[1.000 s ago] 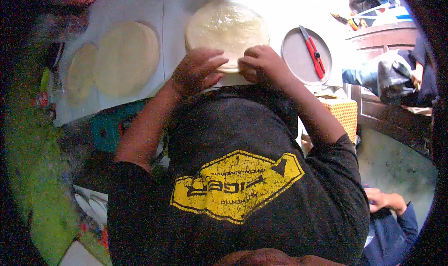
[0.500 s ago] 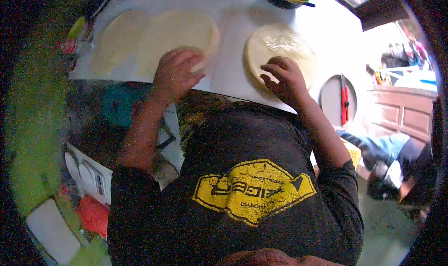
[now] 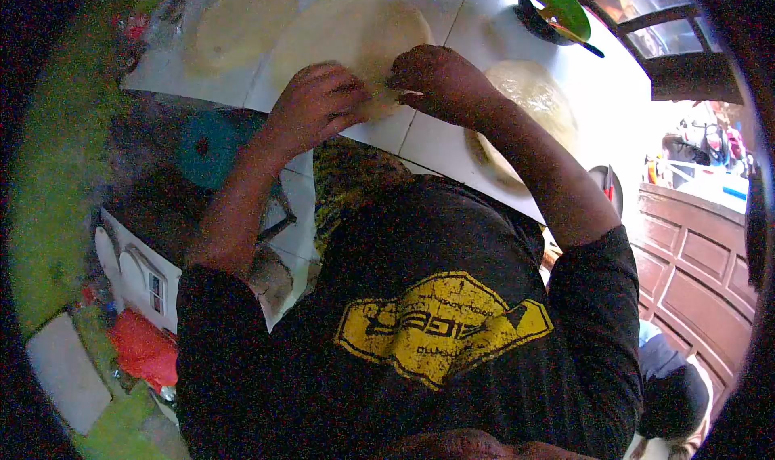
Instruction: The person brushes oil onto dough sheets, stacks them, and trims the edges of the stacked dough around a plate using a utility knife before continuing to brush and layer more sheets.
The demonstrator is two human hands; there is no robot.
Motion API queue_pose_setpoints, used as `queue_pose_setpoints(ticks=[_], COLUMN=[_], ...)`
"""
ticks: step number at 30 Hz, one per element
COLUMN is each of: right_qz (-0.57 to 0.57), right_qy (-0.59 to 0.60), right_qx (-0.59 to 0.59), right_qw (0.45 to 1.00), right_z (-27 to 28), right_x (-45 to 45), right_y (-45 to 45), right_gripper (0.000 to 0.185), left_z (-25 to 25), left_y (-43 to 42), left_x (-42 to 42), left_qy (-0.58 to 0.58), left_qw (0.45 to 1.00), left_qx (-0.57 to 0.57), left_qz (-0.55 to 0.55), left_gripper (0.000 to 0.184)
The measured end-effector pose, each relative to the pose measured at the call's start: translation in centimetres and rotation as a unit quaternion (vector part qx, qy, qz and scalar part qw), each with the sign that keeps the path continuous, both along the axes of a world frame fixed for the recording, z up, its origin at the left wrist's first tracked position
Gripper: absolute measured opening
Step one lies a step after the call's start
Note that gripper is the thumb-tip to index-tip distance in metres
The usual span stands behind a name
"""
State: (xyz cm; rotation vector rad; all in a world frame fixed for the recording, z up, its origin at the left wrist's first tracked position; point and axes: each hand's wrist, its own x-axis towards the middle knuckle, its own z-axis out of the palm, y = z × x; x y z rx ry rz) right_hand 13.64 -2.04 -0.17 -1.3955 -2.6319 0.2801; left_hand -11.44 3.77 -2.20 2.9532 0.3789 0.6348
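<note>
Reaching middle dough (image 3: pixel 343 33) now: right hand (image 3: pixel 434 80) too

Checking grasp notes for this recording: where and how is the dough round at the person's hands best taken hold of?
Probably by its near rim, from the person's side: the dough round lies flat and wide on the white table, leaving its edge to grip. The left hand and right hand are near that edge.

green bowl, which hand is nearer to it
Right. The right hand is at the edge of a pale disc, with the bowl ahead and to its right. The left hand is farther left, so farther from the bowl.
</note>
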Motion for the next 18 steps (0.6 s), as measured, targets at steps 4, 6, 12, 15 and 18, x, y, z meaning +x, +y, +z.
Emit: queue_pose_setpoints(ticks=[4, 6, 12, 15, 18], right_qz=[-0.015, 0.000, 0.002, -0.016, 0.016], right_qy=[-0.021, 0.044, 0.037, 0.053, 0.117], right_qx=[-0.011, 0.030, 0.011, -0.004, 0.010], right_qw=[1.000, 0.999, 0.999, 0.998, 0.993], right_z=[0.0, -0.4, -0.7, 0.0, 0.0], right_x=[-0.1, -0.1, -1.5, -1.8, -1.0], right_y=[-0.6, -1.4, -1.3, -1.1, -0.5], right_gripper=[0.034, 0.033, 0.022, 0.019, 0.018], left_z=[-1.9, -1.7, -0.9, 0.8, 2.4], left_y=[0.1, -0.1, -0.7, -1.2, -1.2], left_x=[0.3, 0.3, 0.7, 0.2, -1.4], left_qy=[0.002, 0.009, -0.002, 0.001, 0.017], left_qw=[1.000, 1.000, 1.000, 1.000, 0.997], left_qx=[-0.020, -0.019, -0.010, -0.025, -0.056], left_qz=[-0.002, -0.002, -0.005, 0.018, 0.051], left_gripper=[0.027, 0.024, 0.023, 0.023, 0.022])
